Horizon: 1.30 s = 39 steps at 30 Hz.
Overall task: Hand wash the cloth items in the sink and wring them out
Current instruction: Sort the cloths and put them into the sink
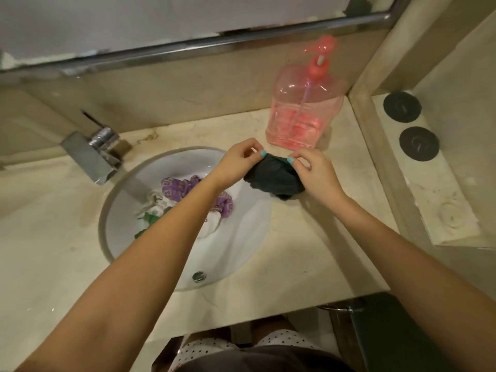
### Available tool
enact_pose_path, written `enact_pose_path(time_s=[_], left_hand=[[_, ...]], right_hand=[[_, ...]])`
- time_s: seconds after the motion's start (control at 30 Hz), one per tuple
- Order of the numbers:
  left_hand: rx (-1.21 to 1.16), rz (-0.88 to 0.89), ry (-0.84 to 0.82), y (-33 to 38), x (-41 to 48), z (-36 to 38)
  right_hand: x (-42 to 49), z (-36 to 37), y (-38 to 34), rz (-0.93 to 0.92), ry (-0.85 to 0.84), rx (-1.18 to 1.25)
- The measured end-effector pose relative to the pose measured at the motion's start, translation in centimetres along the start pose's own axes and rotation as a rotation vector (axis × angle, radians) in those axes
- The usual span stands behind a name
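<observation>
- Over the bench point(308, 251), just right of the sink point(241, 237), two bare hands hold one dark cloth point(273, 178) between them.
- Left hand point(239, 159): thumb and forefinger pinched together on the cloth's far left edge, the other fingers curled.
- Right hand point(314, 173): pinching the cloth's far right edge in the same way.
- One dark cloth: bunched and hanging below both hands, near the sink's right rim; whether it touches the bench cannot be told.
- One heap of wet items lies in the sink basin, partly hidden by the left forearm: a purple patterned cloth point(177, 189), a white cloth point(158, 209) and a bit of green cloth point(150, 218). How many separate pieces make up the heap cannot be told.
- One square metal tap point(91, 154) stands at the far left of the sink, its spout reaching over the basin.
- One clear pink pump bottle point(306, 108), partly full of pink liquid, stands on the bench at the far right, near the hands.
- Two dark round discs point(401, 106) point(419, 143) sit on a raised ledge point(440, 200) to the right.
- One round metal fitting point(199, 276) sits in the sink's near wall.
- Pale beige marbled stone forms the bench, with a matching backsplash point(188, 95) and a metal-framed mirror point(107, 17) above it.
</observation>
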<state>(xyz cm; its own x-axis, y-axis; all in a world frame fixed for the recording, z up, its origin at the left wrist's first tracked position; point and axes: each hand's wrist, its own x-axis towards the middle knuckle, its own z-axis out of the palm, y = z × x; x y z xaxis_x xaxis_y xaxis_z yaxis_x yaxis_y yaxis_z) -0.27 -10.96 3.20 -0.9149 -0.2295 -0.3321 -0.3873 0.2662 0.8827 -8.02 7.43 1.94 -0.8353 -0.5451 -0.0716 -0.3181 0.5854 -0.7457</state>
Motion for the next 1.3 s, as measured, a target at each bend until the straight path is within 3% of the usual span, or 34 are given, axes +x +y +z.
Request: enact_pose_path(time_s=[0.13, 0.3, 0.5, 0.57, 0.7, 0.97, 1.13, 1.3], left_hand=[[-0.144, -0.059, 0.191, -2.3, -3.4, -3.2], [-0.149, -0.162, 0.401, -8.6, -8.6, -7.1], [0.033, -0.361, 0.252, -17.1, -13.9, -9.3], [0.029, -0.387, 0.254, -18.7, -14.9, -10.1], [-0.06, -0.416, 0.452, -19.3, -15.9, -13.4], [0.188, -0.338, 0.707, -17.4, -15.7, -24.8], [0.499, -0.213, 0.594, -16.4, -15.0, -29.9], [0.778, -0.169, 0.429, -17.0, -15.2, -31.5]], right_hand=[[1.0, 3.0, -4.5, -0.027, -0.163, 0.1], [0.5, 10.9, -7.8, -0.052, -0.42, 0.007], [-2.3, 19.3, -8.0, -0.027, -0.783, -0.152], [-2.7, 20.4, -8.1, -0.013, -0.819, -0.153], [-0.7, 21.3, -10.1, -0.02, -0.68, -0.128], [10.1, 23.3, -21.9, -0.207, -0.372, -0.021], [14.1, 26.7, -27.3, -0.338, -0.272, -0.129], [15.3, 28.5, -27.9, -0.409, -0.219, -0.27]])
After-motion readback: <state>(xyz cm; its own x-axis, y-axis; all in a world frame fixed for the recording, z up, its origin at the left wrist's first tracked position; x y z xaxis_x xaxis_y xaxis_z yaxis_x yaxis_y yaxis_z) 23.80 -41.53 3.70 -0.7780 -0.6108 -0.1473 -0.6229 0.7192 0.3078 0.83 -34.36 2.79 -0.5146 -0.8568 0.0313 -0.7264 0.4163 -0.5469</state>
